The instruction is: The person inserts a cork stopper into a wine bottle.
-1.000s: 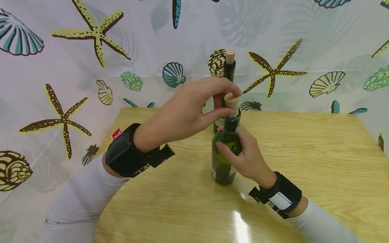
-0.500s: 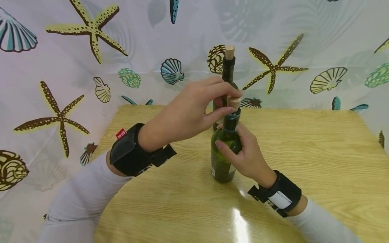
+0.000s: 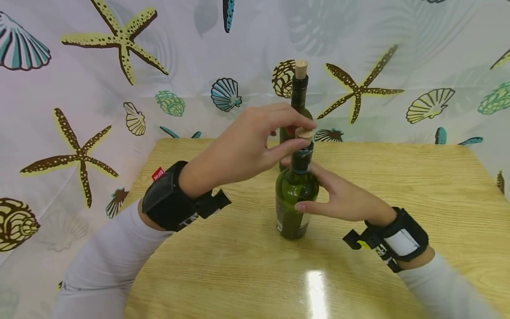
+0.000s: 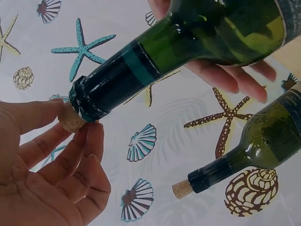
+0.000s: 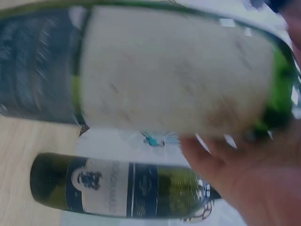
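A green wine bottle (image 3: pixel 294 195) stands upright on the table, with a cork (image 3: pixel 304 133) in its mouth. My left hand (image 3: pixel 247 146) pinches that cork between thumb and fingers, plainly seen in the left wrist view, where the cork (image 4: pixel 71 118) sits in the dark bottle neck (image 4: pixel 117 77). At the bottle's right side is my right hand (image 3: pixel 342 197), its thumb over the front edge and its fingers behind the glass. In the left wrist view, the fingers (image 4: pixel 240 77) of this hand are straight and spread behind the bottle. Motion blurs the right wrist view.
A second green bottle (image 3: pixel 299 99) with a cork (image 3: pixel 301 70) in its neck stands just behind, and its label (image 5: pixel 108 186) shows in the right wrist view. The wooden table (image 3: pixel 398 190) ends at a patterned sheet (image 3: pixel 255 40) hung behind it.
The cork sits lower in the bottle's mouth than a second ago and is no longer tilted. My right hand has loosened from the bottle's shoulder, its wrist moving right and its thumb lower.
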Tool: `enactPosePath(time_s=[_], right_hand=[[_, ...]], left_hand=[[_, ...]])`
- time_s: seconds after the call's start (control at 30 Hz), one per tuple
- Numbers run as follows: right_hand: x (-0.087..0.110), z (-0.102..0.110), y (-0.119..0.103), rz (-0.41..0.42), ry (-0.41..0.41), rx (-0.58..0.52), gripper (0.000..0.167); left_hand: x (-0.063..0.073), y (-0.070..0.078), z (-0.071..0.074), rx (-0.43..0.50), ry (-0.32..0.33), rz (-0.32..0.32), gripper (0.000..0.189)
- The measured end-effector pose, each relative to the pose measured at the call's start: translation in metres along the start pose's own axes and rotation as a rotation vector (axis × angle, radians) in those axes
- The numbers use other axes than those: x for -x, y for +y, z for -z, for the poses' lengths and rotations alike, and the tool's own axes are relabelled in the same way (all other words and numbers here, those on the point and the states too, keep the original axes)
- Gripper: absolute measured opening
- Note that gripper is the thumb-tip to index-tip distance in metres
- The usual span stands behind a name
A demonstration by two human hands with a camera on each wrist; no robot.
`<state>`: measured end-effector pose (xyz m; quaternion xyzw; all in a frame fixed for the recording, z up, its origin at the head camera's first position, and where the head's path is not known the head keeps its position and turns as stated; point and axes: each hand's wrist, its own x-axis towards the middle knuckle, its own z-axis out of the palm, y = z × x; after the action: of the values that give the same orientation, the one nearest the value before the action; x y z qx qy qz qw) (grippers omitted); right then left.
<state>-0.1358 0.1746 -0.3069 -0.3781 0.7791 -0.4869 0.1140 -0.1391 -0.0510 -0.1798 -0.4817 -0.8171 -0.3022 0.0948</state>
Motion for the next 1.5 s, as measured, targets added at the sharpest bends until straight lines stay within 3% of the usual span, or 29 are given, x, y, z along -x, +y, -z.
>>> enactPosePath(time_s=[0.07, 0.17, 0.3, 0.47, 0.53, 0.63, 0.77, 0.87, 1.0, 1.27, 1.37, 1.5], right_hand=[[0.001, 0.007, 0.002, -0.01, -0.059, -0.041, 0.072], [0.002, 0.01, 0.002, -0.018, -0.057, -0.079, 0.068], [0.002, 0.003, -0.004, -0.059, 0.06, -0.002, 0.071], [0.002, -0.011, -0.014, -0.092, 0.211, 0.169, 0.073], [0.003, -0.011, -0.016, -0.096, 0.199, 0.204, 0.075], [0.005, 0.0, -0.013, -0.079, 0.115, 0.183, 0.077], [0.004, 0.014, -0.005, -0.034, -0.02, 0.051, 0.073], [0.002, 0.016, 0.001, -0.031, -0.06, -0.03, 0.066], [0.004, 0.011, 0.0, -0.053, 0.0, -0.028, 0.062], [0.006, -0.001, -0.014, -0.046, 0.164, 0.154, 0.061], [0.006, 0.0, -0.015, -0.031, 0.157, 0.193, 0.065], [0.007, 0.004, -0.01, 0.004, 0.108, 0.152, 0.069]], left_hand=[[0.0, 0.0, 0.001, 0.01, -0.005, 0.012, 0.025], [-0.001, 0.002, 0.001, 0.004, 0.003, 0.017, 0.022], [-0.001, 0.005, 0.0, -0.033, 0.024, 0.037, 0.019], [-0.001, 0.006, 0.0, -0.066, 0.038, 0.068, 0.019], [-0.001, 0.005, 0.0, -0.064, 0.037, 0.069, 0.021], [-0.001, 0.003, 0.0, -0.052, 0.025, 0.07, 0.027], [0.0, 0.001, -0.002, -0.031, 0.008, 0.083, 0.029], [0.0, 0.0, -0.003, -0.032, 0.009, 0.094, 0.025], [-0.001, 0.002, -0.004, -0.033, 0.022, 0.11, 0.024], [-0.001, 0.007, -0.001, -0.051, 0.049, 0.123, 0.026], [-0.001, 0.007, 0.002, -0.046, 0.044, 0.113, 0.027], [0.001, 0.007, 0.002, -0.019, 0.059, 0.111, 0.027]])
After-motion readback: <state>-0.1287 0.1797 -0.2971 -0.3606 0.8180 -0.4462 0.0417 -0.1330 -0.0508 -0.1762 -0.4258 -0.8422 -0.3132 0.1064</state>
